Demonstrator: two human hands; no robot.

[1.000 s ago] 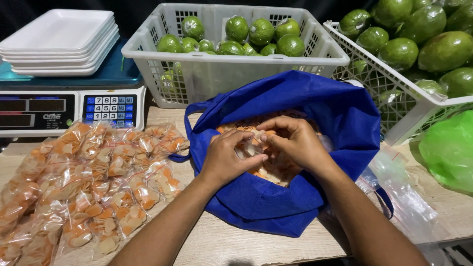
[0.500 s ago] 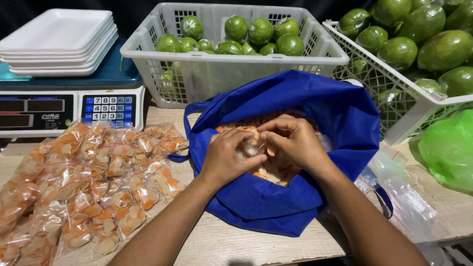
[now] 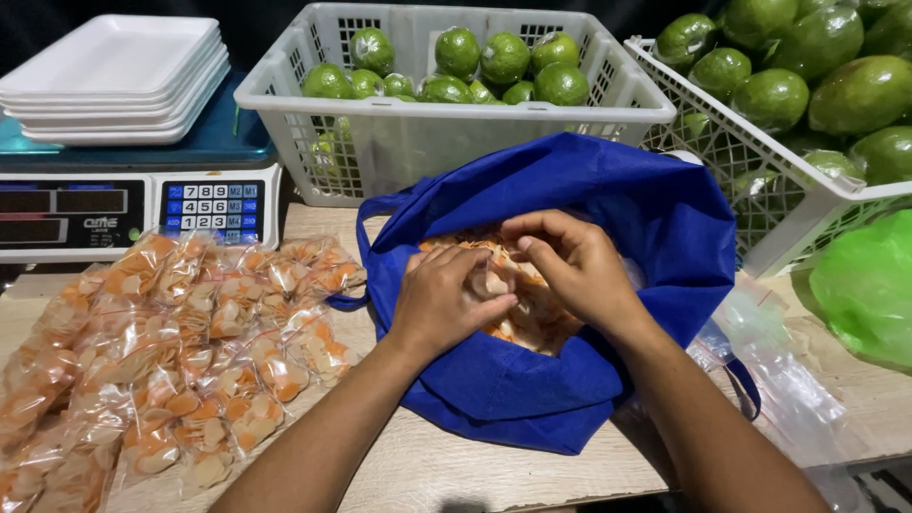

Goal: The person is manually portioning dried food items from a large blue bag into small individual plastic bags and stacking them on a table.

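Both hands are inside the open blue bag [image 3: 570, 218], the left hand [image 3: 446, 302] and right hand [image 3: 570, 266] pinching one small clear packet [image 3: 494, 281] of orange crackers (apparently mid-pick), so lifting it clear of the loose heap calls for a firm pinch.

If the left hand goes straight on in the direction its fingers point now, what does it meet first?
The left hand points up and right, so it would probably meet the right hand first, above the chips in the blue bag; depth is unclear.

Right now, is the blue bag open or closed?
Open: the blue bag gapes wide, both hands, left hand and right hand, inside among orange chips.
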